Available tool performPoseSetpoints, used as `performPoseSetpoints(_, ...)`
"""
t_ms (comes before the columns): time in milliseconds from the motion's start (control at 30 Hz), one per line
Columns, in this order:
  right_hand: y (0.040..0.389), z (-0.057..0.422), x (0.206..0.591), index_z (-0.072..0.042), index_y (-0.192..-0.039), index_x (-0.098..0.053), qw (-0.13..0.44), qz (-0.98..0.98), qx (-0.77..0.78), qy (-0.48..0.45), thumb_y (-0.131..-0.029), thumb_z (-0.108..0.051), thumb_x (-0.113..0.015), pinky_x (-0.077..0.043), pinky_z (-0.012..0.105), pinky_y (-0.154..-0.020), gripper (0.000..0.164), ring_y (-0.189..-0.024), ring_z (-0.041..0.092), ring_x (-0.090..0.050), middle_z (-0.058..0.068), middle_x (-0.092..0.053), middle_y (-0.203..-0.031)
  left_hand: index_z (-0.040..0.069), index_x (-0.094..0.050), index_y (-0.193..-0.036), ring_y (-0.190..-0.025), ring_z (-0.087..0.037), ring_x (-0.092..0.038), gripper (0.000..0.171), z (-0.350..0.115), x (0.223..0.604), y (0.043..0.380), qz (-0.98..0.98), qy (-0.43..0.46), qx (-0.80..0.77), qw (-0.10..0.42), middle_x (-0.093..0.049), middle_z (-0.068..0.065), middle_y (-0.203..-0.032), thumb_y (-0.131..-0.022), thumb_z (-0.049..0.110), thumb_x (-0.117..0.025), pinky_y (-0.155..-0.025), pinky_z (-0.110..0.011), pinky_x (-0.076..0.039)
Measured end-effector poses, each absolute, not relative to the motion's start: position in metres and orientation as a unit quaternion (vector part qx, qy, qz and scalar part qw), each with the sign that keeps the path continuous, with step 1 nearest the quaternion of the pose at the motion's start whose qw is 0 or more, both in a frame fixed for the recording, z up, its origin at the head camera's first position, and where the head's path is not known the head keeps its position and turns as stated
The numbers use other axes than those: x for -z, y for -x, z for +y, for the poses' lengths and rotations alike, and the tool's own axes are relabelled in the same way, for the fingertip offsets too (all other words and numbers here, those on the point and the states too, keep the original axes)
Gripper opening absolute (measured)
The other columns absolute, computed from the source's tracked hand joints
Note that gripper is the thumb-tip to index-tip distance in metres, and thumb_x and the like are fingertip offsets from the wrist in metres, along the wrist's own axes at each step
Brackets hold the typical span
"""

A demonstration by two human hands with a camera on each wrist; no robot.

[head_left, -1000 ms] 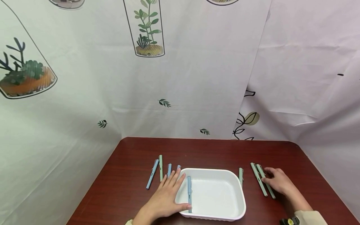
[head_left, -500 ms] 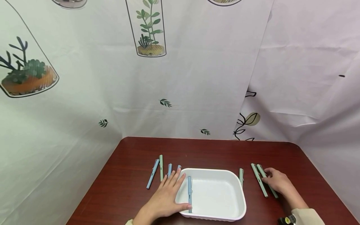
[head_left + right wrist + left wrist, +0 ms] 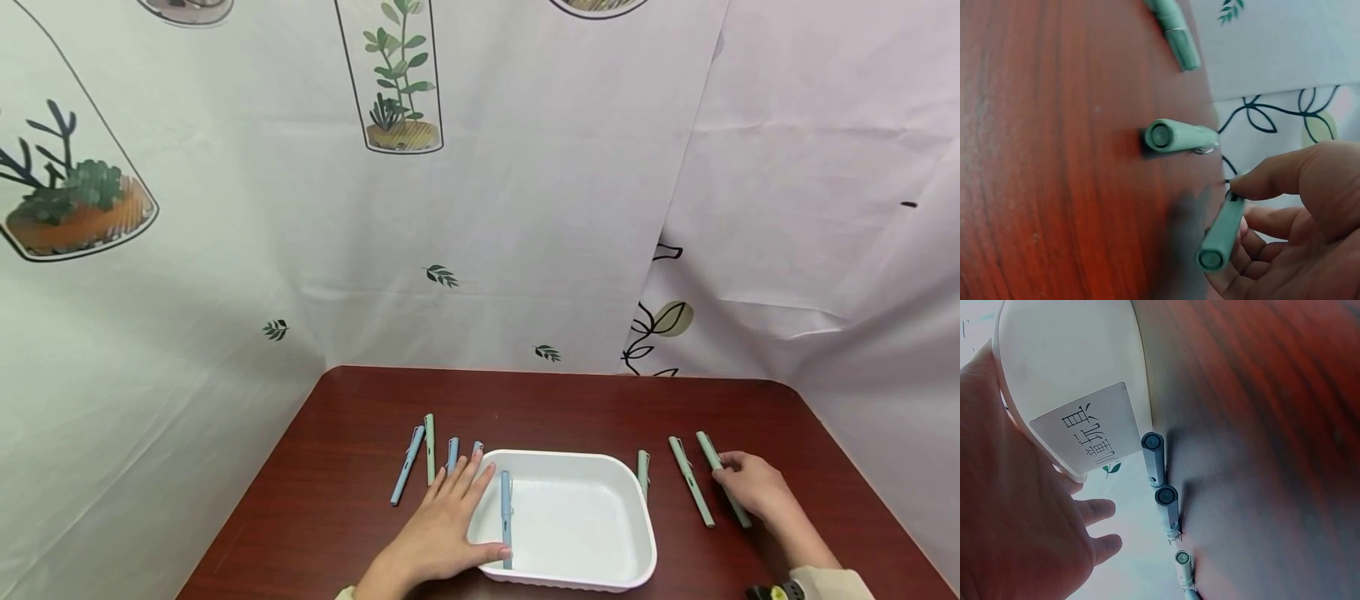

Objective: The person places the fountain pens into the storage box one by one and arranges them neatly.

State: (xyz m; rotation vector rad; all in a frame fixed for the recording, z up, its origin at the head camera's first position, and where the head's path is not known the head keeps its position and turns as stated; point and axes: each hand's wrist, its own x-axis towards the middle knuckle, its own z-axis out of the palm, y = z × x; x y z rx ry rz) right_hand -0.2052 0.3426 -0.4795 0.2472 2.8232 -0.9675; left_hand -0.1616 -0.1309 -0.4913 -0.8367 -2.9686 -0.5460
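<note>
My right hand [image 3: 757, 486] pinches a light green pen [image 3: 707, 448] between thumb and fingers; in the right wrist view that pen looks lifted off the table, its round end toward the camera. A second green pen [image 3: 692, 482] lies just left of it. My left hand [image 3: 448, 533] rests on the left side of a white plastic tray [image 3: 581, 455], fingers spread and straight, thumb over the near rim. Inside the tray lies a blue pen [image 3: 506, 504], its lower end partly behind the thumb. The left wrist view shows the tray's outer wall with a printed label [image 3: 1094, 428].
Left of the tray lie a blue pen [image 3: 407, 465], a green pen [image 3: 430, 450] and two more blue pens partly covered by my left fingers. Another green pen [image 3: 642, 471] lies against the tray's right side. The dark red table [image 3: 555, 408] ends at a patterned cloth backdrop [image 3: 495, 208].
The right hand has shifted slightly right with the green pen, widening the gap to the pen beside it. My left hand and the tray have stayed in place.
</note>
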Motion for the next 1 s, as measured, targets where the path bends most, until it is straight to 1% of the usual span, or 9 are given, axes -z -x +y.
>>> performPoseSetpoints(100,0.202,0.345,0.477,0.019,-0.132,-0.047,0.082,0.925,0.363,-0.081,-0.098,-0.02,-0.056,-0.052,0.04,-0.072,0.052,-0.096,0.036,-0.062,0.038,-0.056,-0.12,0.019,-0.026,-0.162,-0.154,-0.035,-0.02,0.103,-0.131,0.491,0.162,-0.948,0.267,0.174,0.004,-0.015,-0.007,-0.17,-0.084,0.076,-0.06,-0.119,-0.063,-0.021)
performPoseSetpoints(200,0.2,0.347,0.474,0.02,-0.132,-0.044,0.085,0.906,0.408,-0.075,-0.099,-0.017,-0.057,-0.052,0.035,-0.069,0.051,-0.089,0.025,-0.062,0.033,-0.06,-0.114,0.019,-0.026,-0.162,-0.154,-0.035,-0.021,0.103,-0.131,0.491,0.162,-0.948,0.267,0.174,0.003,-0.016,-0.007,-0.17,-0.084,0.077,-0.06,-0.119,-0.064,-0.021)
performPoseSetpoints(300,0.196,0.347,0.472,0.021,-0.13,-0.042,0.085,0.89,0.443,-0.066,-0.099,-0.013,-0.057,-0.054,0.033,-0.068,0.049,-0.085,0.017,-0.061,0.026,-0.062,-0.109,0.019,-0.027,-0.162,-0.154,-0.035,-0.021,0.103,-0.131,0.491,0.161,-0.948,0.266,0.176,0.002,-0.016,-0.007,-0.17,-0.084,0.077,-0.06,-0.119,-0.064,-0.021)
performPoseSetpoints(433,0.193,0.344,0.467,0.019,-0.127,-0.04,0.09,0.874,0.475,-0.058,-0.099,-0.012,-0.06,-0.056,0.034,-0.069,0.047,-0.084,0.016,-0.061,0.018,-0.061,-0.104,0.018,-0.026,-0.162,-0.154,-0.035,-0.02,0.103,-0.131,0.491,0.161,-0.947,0.266,0.178,0.002,-0.016,-0.007,-0.17,-0.084,0.077,-0.06,-0.119,-0.063,-0.02)
performPoseSetpoints(500,0.191,0.343,0.465,0.019,-0.132,-0.037,0.094,0.866,0.489,-0.058,-0.099,-0.013,-0.061,-0.057,0.034,-0.07,0.051,-0.085,0.015,-0.062,0.014,-0.06,-0.104,0.019,-0.026,-0.162,-0.154,-0.035,-0.02,0.103,-0.131,0.491,0.161,-0.947,0.267,0.179,0.003,-0.015,-0.007,-0.17,-0.084,0.077,-0.06,-0.119,-0.063,-0.02)
performPoseSetpoints(600,0.188,0.34,0.462,0.019,-0.14,-0.032,0.096,0.854,0.509,-0.052,-0.099,-0.014,-0.063,-0.059,0.034,-0.072,0.06,-0.086,0.014,-0.063,0.012,-0.059,-0.104,0.019,-0.025,-0.162,-0.154,-0.035,-0.02,0.104,-0.131,0.492,0.161,-0.947,0.267,0.178,0.004,-0.015,-0.006,-0.17,-0.084,0.077,-0.06,-0.119,-0.063,-0.021)
performPoseSetpoints(667,0.186,0.337,0.461,0.017,-0.143,-0.032,0.095,0.846,0.522,-0.053,-0.099,-0.014,-0.064,-0.059,0.034,-0.073,0.063,-0.085,0.012,-0.064,0.01,-0.058,-0.103,0.019,-0.026,-0.162,-0.154,-0.035,-0.02,0.104,-0.131,0.492,0.161,-0.947,0.267,0.176,0.005,-0.015,-0.006,-0.17,-0.083,0.077,-0.06,-0.119,-0.063,-0.021)
performPoseSetpoints(833,0.18,0.33,0.459,0.014,-0.139,-0.037,0.087,0.837,0.538,-0.051,-0.098,-0.014,-0.065,-0.06,0.034,-0.073,0.056,-0.082,0.012,-0.065,0.007,-0.059,-0.098,0.019,-0.026,-0.162,-0.154,-0.034,-0.02,0.104,-0.131,0.492,0.161,-0.948,0.266,0.172,0.007,-0.014,-0.006,-0.17,-0.083,0.077,-0.06,-0.119,-0.062,-0.021)
performPoseSetpoints(1000,0.178,0.321,0.456,0.012,-0.137,-0.038,0.093,0.838,0.536,-0.048,-0.099,-0.015,-0.065,-0.06,0.035,-0.072,0.054,-0.081,0.015,-0.065,0.007,-0.059,-0.094,0.019,-0.026,-0.162,-0.154,-0.034,-0.02,0.104,-0.131,0.491,0.161,-0.949,0.266,0.172,0.006,-0.014,-0.005,-0.17,-0.083,0.077,-0.061,-0.119,-0.062,-0.021)
